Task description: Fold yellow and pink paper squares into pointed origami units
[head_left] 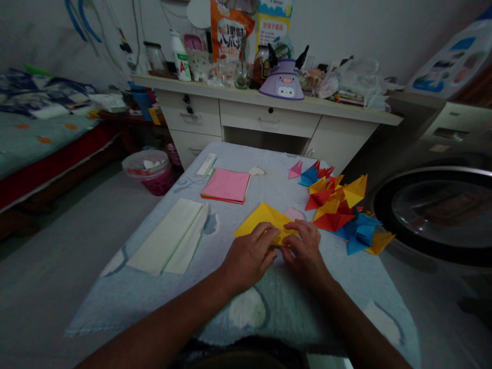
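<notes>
Yel. paper [260, 216]: apex pts away, long axis L–R.

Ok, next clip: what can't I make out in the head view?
Head view:
- Yellow paper: near folds, hidden by left hand and right hand.
- Folded-paper pile: lower pieces, covered by upper ones.
- Square-paper stack: sheet count, edges too thin.
- Washing machine: far side, cut off by right edge.

A home, shown by the bed [46, 138], washing machine [457, 130] and drawers [192, 110].
</notes>
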The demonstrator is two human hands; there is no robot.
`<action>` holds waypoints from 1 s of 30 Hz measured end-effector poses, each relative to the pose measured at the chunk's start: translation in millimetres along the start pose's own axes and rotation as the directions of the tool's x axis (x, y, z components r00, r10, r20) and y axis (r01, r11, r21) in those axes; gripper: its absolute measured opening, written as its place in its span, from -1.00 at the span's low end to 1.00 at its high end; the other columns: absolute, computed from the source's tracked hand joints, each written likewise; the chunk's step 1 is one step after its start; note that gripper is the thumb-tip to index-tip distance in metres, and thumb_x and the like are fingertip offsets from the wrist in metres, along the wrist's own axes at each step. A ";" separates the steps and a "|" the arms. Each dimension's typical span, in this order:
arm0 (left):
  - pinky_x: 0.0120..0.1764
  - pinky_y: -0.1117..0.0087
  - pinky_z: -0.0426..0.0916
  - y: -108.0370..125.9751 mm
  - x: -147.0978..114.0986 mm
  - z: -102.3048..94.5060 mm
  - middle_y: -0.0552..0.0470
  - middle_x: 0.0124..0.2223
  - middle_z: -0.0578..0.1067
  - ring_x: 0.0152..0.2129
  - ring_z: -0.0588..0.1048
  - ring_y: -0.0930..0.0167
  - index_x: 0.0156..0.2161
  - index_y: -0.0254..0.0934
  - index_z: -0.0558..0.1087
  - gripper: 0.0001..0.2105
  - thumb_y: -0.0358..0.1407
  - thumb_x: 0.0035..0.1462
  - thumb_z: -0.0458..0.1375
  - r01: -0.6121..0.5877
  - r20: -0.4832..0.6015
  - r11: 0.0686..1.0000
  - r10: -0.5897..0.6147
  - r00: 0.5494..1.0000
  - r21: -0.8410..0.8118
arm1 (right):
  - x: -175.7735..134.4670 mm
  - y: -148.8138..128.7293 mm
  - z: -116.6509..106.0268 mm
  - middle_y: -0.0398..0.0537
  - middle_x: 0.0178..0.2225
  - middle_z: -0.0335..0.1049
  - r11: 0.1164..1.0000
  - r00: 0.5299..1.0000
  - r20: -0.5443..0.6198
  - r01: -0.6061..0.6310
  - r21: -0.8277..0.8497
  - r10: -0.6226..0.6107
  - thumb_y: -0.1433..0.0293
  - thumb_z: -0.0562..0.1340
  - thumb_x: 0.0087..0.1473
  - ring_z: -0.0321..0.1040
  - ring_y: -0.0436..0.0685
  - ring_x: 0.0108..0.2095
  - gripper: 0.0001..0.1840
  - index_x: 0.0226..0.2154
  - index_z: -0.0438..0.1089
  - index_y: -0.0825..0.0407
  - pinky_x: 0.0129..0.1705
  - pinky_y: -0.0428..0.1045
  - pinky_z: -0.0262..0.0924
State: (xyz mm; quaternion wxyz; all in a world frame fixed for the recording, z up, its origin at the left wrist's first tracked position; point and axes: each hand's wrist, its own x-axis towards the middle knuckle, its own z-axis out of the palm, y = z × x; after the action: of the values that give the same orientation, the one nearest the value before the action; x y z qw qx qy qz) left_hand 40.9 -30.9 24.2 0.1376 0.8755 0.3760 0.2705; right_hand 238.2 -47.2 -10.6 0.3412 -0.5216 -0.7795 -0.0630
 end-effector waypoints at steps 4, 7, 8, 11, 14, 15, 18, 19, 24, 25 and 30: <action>-0.26 0.38 0.46 1.2 -1.6 4.5 0.01 -0.18 0.49 -0.31 0.51 0.42 -0.23 -0.26 0.42 -0.89 -0.38 0.25 0.04 -0.107 -0.004 0.993 0.107 0.994 0.048 | -0.5 -1.7 -2.8 -0.06 -0.06 0.36 0.997 0.997 0.026 0.076 -0.012 -0.076 0.52 0.22 -0.05 0.12 0.29 0.10 -0.84 -0.39 0.37 -0.05 0.16 0.27 -0.08; -0.30 0.39 0.46 -2.7 -8.4 3.2 0.00 -0.29 0.49 -0.36 0.50 0.41 -0.32 -0.29 0.41 -0.82 -0.40 0.27 -0.01 -0.166 -0.079 0.982 0.173 0.982 0.095 | -1.4 5.0 -3.9 -0.03 -0.03 0.33 0.998 0.998 0.041 0.043 -0.036 -0.042 0.52 0.22 -0.11 0.11 0.31 0.11 -0.74 -0.29 0.36 -0.06 0.15 0.27 -0.07; -0.28 0.38 0.47 -4.5 -10.8 1.6 -0.02 -0.27 0.50 -0.35 0.51 0.41 -0.32 -0.29 0.41 -0.81 -0.41 0.27 -0.02 -0.181 -0.116 0.978 0.193 0.974 0.105 | -1.8 8.8 -4.6 -0.01 -0.01 0.32 0.999 0.999 0.040 0.020 -0.050 -0.018 0.52 0.22 -0.12 0.11 0.32 0.11 -0.69 -0.24 0.36 -0.05 0.14 0.27 -0.06; -0.19 0.38 0.48 -11.6 -17.4 -5.1 -0.07 -0.16 0.51 -0.24 0.51 0.40 -0.28 -0.29 0.41 -0.83 -0.44 0.26 -0.02 -0.210 -0.209 0.972 0.229 0.951 0.109 | -3.1 23.2 -9.2 0.06 0.05 0.25 0.995 0.999 0.017 -0.035 -0.099 0.037 0.50 0.22 -0.15 0.11 0.35 0.10 -0.52 -0.08 0.32 -0.04 0.11 0.28 -0.03; -0.14 0.42 0.46 -21.2 -22.2 -11.6 -0.08 -0.11 0.49 -0.19 0.51 0.42 -0.25 -0.28 0.40 -0.86 -0.48 0.23 0.01 -0.192 -0.237 0.980 0.198 0.951 0.046 | -3.2 34.3 -16.1 0.07 0.07 0.21 0.993 1.000 -0.002 -0.025 -0.118 0.025 0.52 0.21 -0.16 0.13 0.36 0.07 -0.42 -0.01 0.29 -0.06 0.05 0.27 0.02; -0.13 0.44 0.45 -24.5 -23.3 -13.3 -0.08 -0.10 0.48 -0.18 0.50 0.43 -0.25 -0.28 0.39 -0.87 -0.49 0.22 0.02 -0.183 -0.235 0.983 0.180 0.955 0.011 | -2.9 35.5 -18.2 0.06 0.07 0.20 0.994 1.000 0.002 -0.015 -0.108 0.015 0.53 0.21 -0.16 0.12 0.35 0.07 -0.42 -0.01 0.30 -0.07 0.05 0.27 0.04; -0.10 0.44 0.42 -33.2 -25.7 -16.6 -0.06 -0.07 0.46 -0.14 0.49 0.44 -0.26 -0.26 0.36 -0.86 -0.53 0.18 0.03 -0.134 -0.224 0.988 0.114 0.968 -0.079 | -1.5 31.7 -21.5 0.05 0.08 0.17 0.998 1.000 0.001 0.018 -0.063 -0.018 0.58 0.19 -0.13 0.11 0.33 0.08 -0.46 -0.04 0.34 -0.09 0.06 0.27 0.05; -0.10 0.44 0.42 -35.5 -26.1 -17.1 -0.05 -0.08 0.46 -0.14 0.49 0.44 -0.28 -0.26 0.35 -0.86 -0.54 0.17 0.04 -0.118 -0.217 0.988 0.094 0.972 -0.101 | -1.1 29.2 -21.5 0.05 0.08 0.16 0.998 0.999 0.002 0.032 -0.050 -0.032 0.59 0.19 -0.12 0.11 0.33 0.08 -0.48 -0.06 0.35 -0.09 0.06 0.27 0.05; -0.12 0.43 0.42 -45.5 -29.1 -13.3 -0.04 -0.09 0.45 -0.14 0.48 0.44 -0.30 -0.25 0.32 -0.85 -0.55 0.13 0.04 -0.068 -0.158 0.986 0.044 0.986 -0.154 | -2.2 22.4 -16.5 0.00 0.08 0.17 0.994 0.993 0.029 0.112 -0.009 -0.112 0.60 0.21 -0.04 0.09 0.32 0.11 -0.64 -0.20 0.44 -0.11 0.08 0.29 0.03; -0.12 0.42 0.42 -47.3 -30.1 -11.5 -0.04 -0.08 0.44 -0.14 0.48 0.43 -0.29 -0.25 0.33 -0.85 -0.55 0.14 0.04 -0.068 -0.133 0.988 0.050 0.990 -0.140 | -3.1 22.9 -15.2 -0.01 0.07 0.18 0.992 0.992 0.037 0.123 0.000 -0.123 0.59 0.21 -0.03 0.09 0.32 0.11 -0.66 -0.22 0.45 -0.11 0.08 0.30 0.03; -0.04 0.25 0.42 -51.9 -34.5 -4.6 -0.13 0.01 0.42 -0.08 0.45 0.32 -0.27 -0.28 0.41 -0.89 -0.45 0.20 0.04 -0.072 -0.031 0.995 0.074 0.997 0.068 | -7.8 25.6 -9.8 -0.02 0.05 0.24 0.991 0.981 0.138 0.129 0.044 -0.134 0.55 0.22 -0.06 0.08 0.33 0.11 -0.68 -0.24 0.47 -0.11 0.05 0.31 0.01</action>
State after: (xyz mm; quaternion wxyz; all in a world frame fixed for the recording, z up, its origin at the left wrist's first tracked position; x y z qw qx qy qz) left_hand -11.8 -20.7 -7.8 0.0922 0.8881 0.3548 0.2772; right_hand 266.5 -46.2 -14.5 0.2894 -0.4661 -0.8353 -0.0348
